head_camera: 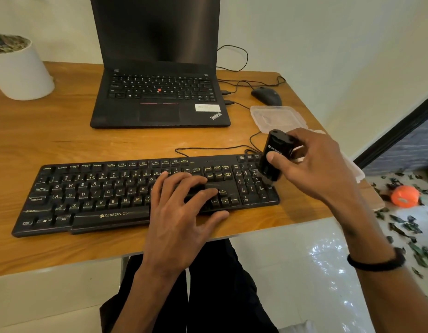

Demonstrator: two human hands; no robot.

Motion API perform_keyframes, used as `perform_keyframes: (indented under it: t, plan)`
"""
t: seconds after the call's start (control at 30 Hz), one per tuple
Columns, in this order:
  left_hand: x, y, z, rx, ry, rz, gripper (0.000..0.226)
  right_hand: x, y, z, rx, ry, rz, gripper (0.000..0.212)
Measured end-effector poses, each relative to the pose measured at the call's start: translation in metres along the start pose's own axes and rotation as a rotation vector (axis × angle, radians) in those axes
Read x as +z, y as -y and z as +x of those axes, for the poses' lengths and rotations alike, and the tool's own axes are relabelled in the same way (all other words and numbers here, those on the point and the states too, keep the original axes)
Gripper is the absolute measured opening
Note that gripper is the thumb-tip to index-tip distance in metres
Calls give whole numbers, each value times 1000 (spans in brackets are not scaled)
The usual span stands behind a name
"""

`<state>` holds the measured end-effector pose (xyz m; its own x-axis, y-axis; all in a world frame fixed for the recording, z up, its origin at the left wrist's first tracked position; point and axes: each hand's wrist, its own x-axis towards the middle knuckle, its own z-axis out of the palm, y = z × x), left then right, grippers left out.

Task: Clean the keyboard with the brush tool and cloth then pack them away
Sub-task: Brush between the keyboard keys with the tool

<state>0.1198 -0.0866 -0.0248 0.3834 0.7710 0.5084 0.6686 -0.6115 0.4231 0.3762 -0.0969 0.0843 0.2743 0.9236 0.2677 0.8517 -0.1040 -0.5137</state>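
A black Zebronics keyboard (92, 195) lies along the front of the wooden table (64, 131). My left hand (181, 207) rests flat on its right half, fingers spread over the keys. My right hand (311, 164) grips a black brush tool (273, 155), thumb on its front, held upright with its bristles down on the number pad at the keyboard's right end. No cloth shows in this view.
A black laptop (160, 102) stands open behind the keyboard, with a mouse (267, 95) and cables to its right. A clear plastic box (276, 116) sits at the right edge. A white plant pot (18, 68) stands far left. An orange object (405, 195) lies on the floor.
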Motion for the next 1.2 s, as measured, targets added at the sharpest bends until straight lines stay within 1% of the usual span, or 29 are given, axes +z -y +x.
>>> perform_keyframes:
  t: [0.13, 0.27, 0.37, 0.47, 0.57, 0.67, 0.77, 0.87, 0.97, 1.07, 1.2]
  plan:
    - [0, 0, 0, -6, -1, -1, 50, -15, -1, -25, 73, 65, 18, 34]
    - [0, -1, 1, -2, -1, 0, 49, -25, 4, -35, 87, 106, 26, 32]
    - [0, 0, 0, -2, 3, 0, 49, -20, 8, -27, 61, 44, -23, 31]
    - [0, -1, 0, -7, 5, -8, 49, -4, 11, -14, -3, -42, -43, 35]
    - [0, -1, 0, -8, 10, -9, 50, 13, 12, -2, -27, -109, 8, 41]
    - [1, 0, -1, -6, 12, -13, 50, 23, 14, 1, -41, -154, 50, 39]
    - [1, 1, -1, -5, 7, -9, 50, 18, 14, -5, -15, -113, 68, 36]
    - [1, 1, -1, -3, 0, -5, 50, 6, 8, -15, 48, -5, 140, 26]
    - [1, 1, -1, 0, -5, -6, 50, 4, 3, -20, 62, 49, 118, 22]
    - [1, 1, -1, -1, 0, -5, 50, 11, 4, -15, 49, -2, 96, 29]
    - [1, 0, -1, -1, -4, -17, 49, 23, 14, 1, -38, -119, 44, 33]
